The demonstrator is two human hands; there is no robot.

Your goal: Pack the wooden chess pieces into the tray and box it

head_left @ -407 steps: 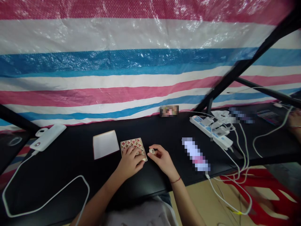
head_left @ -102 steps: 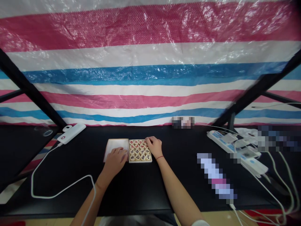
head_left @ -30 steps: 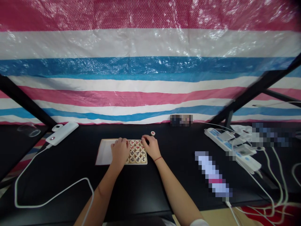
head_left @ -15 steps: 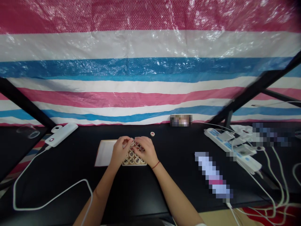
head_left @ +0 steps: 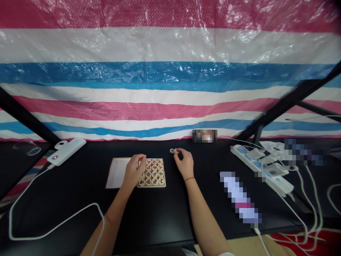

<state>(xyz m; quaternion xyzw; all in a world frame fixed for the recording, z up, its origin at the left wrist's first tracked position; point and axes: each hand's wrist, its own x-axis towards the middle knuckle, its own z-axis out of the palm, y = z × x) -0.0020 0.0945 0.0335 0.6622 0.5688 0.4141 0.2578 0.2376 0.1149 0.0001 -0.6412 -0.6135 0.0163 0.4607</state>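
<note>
A small wooden box (head_left: pixel 152 186) of round chess pieces with red and black characters lies on the black table (head_left: pixel 160 213). Its white lid (head_left: pixel 117 172) lies just to the left. My left hand (head_left: pixel 134 170) rests on the box's left edge, thumb and fingers pinched together at the top left corner. My right hand (head_left: pixel 183 161) is right of the box, its fingertips closed round a loose chess piece (head_left: pixel 172 150) on the table.
A white power bank (head_left: pixel 69 151) with a long white cable (head_left: pixel 53 227) lies at the left. A power strip (head_left: pixel 261 167) with plugs and cables sits at the right. A striped plastic sheet hangs behind the table. Black frame bars cross both sides.
My right hand has left the box and reached up right to the loose piece beyond it. My left hand has stayed at the box's left side.
</note>
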